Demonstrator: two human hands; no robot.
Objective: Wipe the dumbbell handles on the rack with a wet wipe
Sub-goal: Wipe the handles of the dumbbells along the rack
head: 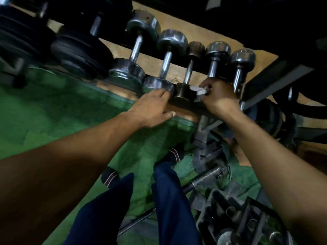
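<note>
Several chrome dumbbells lie side by side on a low dark rack [187, 106], handles pointing away from me. My right hand [219, 96] grips a crumpled white wet wipe [199, 90] at the near end of one chrome dumbbell's handle [213, 68], covering that dumbbell's near head. My left hand [152, 107] rests with straight fingers on the rack's front edge, fingertips touching the near head of another chrome dumbbell [159, 84]. Between the two hands sits a small dark rusty dumbbell [184, 91].
Large black plate dumbbells [79, 52] fill the rack's left part. Green carpet [53, 110] covers the floor. A metal bar [203, 179] and a dark crate of parts [238, 218] lie at lower right. My legs in blue trousers stand below the rack.
</note>
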